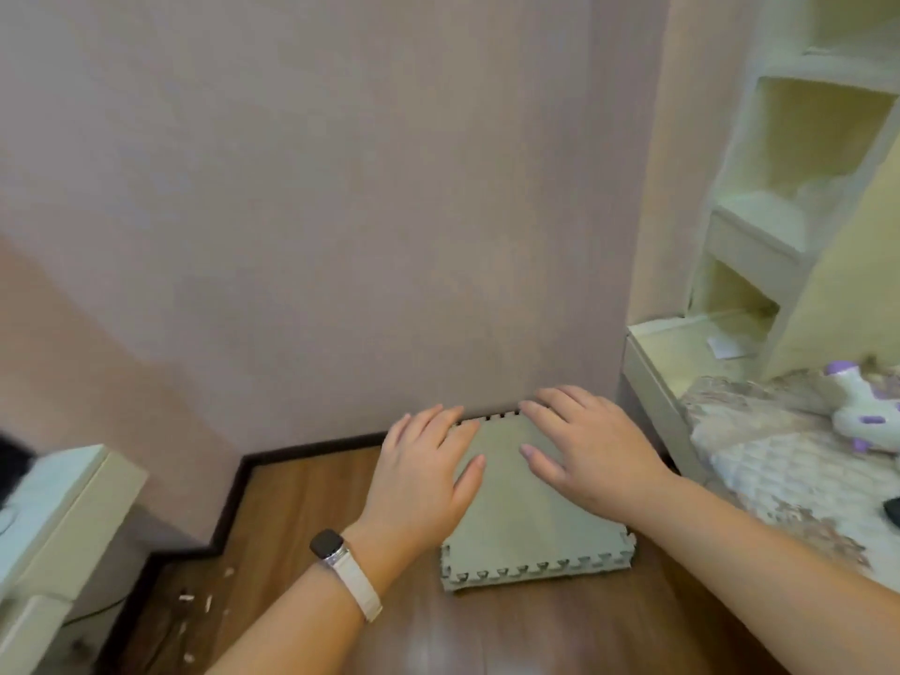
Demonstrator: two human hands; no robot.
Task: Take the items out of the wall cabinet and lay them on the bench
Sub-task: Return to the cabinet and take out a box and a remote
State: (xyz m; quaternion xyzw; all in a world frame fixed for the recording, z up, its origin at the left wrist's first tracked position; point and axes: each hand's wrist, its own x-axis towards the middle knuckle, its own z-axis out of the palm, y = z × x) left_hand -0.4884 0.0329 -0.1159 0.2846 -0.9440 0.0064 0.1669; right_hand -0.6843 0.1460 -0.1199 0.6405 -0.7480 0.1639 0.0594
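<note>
A grey-green foam puzzle mat (521, 523), apparently a stack of tiles with toothed edges, lies on the wooden floor against the wall. My left hand (423, 470) lies flat on the mat's left part, fingers straight, a watch on its wrist. My right hand (584, 440) lies flat on the mat's far right part, fingers spread toward the wall. Neither hand grips anything. At the upper right stands a cream shelf unit (798, 153) with open compartments.
A bed with a patterned quilt (789, 460) and a white-and-purple plush toy (862, 411) is on the right. A cream ledge (682, 343) carries a paper slip. Pale furniture (53, 518) stands at the left. Small scraps (195, 601) litter the floor (302, 518).
</note>
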